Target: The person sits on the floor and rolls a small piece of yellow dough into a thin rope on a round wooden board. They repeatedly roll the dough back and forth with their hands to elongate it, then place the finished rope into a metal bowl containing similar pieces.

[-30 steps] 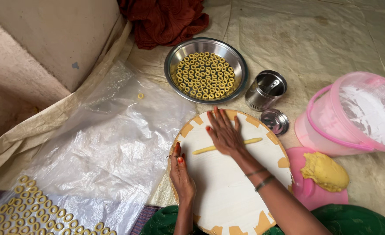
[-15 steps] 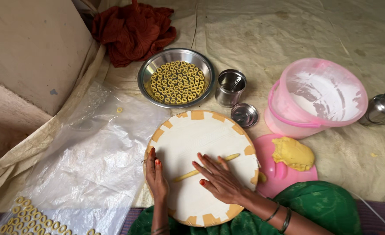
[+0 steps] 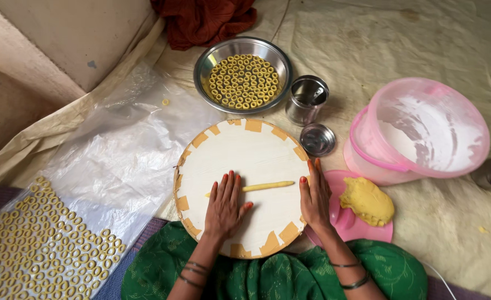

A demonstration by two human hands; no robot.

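This is a home floor used as a cooking spot: a person sits on the ground, which is covered by a worn beige sheet [image 3: 401,44] with a plain wall [image 3: 62,39] rising at its far left edge. Around a round white rolling board [image 3: 256,150] stand household kitchen wares, a steel bowl [image 3: 206,61] of small dough rings, a steel cup [image 3: 306,100] and a pink flour tub [image 3: 423,133]. More dough rings dry on clear plastic [image 3: 112,161] spread toward the near left corner.
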